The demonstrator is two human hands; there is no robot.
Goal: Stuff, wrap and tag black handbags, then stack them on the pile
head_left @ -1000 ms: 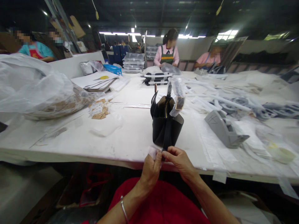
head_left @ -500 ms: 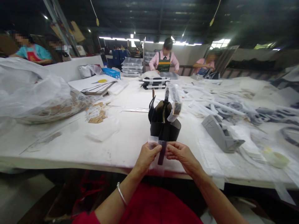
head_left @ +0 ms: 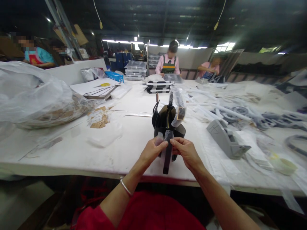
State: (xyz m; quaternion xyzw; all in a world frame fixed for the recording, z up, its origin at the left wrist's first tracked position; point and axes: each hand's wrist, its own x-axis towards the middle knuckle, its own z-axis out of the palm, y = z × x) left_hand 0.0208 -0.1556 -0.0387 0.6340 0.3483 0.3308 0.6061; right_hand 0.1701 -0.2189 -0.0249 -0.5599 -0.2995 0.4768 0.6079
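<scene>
A black bag [head_left: 168, 116] stands upright near the front edge of the white table, its top open. Clear film wraps a strap with a gold-coloured piece [head_left: 180, 111] on the bag's right side. A dark strap [head_left: 167, 156] hangs down in front of the bag, partly covered by clear film. My left hand [head_left: 153, 150] pinches the film and the strap's left edge between thumb and fingers. On the other side, my right hand [head_left: 184, 149] pinches the strap's right edge. The fingertips of both hands are close together.
A grey tape dispenser [head_left: 225, 139] stands to the right, beside white strips. At left lie a large plastic bag [head_left: 35, 95] and brown tags [head_left: 98, 118]. Dark wrapped items [head_left: 158, 87] are stacked behind the bag. A person [head_left: 169, 62] works across the table [head_left: 134, 137].
Both hands have moved slightly up, nearer the bag. More of the dark strap shows, reaching above and below my fingers, and the film now lies along it.
</scene>
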